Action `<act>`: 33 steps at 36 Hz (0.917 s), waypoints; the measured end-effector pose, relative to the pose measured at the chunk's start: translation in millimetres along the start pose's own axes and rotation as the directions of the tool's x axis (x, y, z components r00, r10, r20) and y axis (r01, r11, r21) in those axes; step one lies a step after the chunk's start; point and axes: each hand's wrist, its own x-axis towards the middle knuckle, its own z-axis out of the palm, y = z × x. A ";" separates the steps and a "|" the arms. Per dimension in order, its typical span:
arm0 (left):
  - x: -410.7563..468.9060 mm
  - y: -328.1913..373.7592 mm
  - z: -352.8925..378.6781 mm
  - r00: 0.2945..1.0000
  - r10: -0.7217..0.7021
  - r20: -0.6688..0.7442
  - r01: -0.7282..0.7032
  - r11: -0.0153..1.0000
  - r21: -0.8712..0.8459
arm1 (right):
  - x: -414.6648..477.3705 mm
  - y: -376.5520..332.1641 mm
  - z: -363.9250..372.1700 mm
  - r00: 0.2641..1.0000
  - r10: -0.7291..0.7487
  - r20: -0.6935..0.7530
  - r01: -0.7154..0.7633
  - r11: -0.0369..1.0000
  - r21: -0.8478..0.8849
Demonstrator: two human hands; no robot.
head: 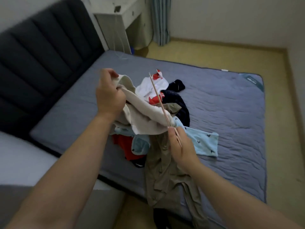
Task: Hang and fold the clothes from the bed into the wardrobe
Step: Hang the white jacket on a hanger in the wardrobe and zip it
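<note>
Cream garment (145,113) in raised left hand (109,96)

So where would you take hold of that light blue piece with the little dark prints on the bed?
Probably its free right end: the light blue piece lies flat and uncovered there on the mattress, while its left part runs under the pile of clothes. Come from the right and pinch that edge.
</note>
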 end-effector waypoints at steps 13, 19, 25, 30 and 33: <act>-124.7 186.1 -136.9 0.942 0.271 -0.198 -0.212 0.937 0.278 | -92.1 -93.4 -83.4 0.901 -0.350 0.255 0.319 0.935 0.158; -196.2 237.6 -188.9 0.945 0.278 -0.173 -0.180 0.882 0.435 | -155.6 -131.9 -96.8 0.791 -0.454 0.411 0.417 0.891 0.180; -261.3 277.2 -233.3 0.945 0.307 -0.115 -0.192 0.804 0.563 | -219.0 -161.0 -95.2 0.676 -0.454 0.580 0.399 0.888 0.229; -310.5 291.0 -272.2 0.946 0.268 -0.180 -0.090 0.756 0.649 | -254.1 -167.5 -81.4 0.634 -0.451 0.628 0.427 0.881 0.202; -340.5 289.6 -296.6 0.949 0.202 -0.241 0.012 0.744 0.668 | -279.7 -174.7 -74.6 0.602 -0.477 0.640 0.436 0.868 0.238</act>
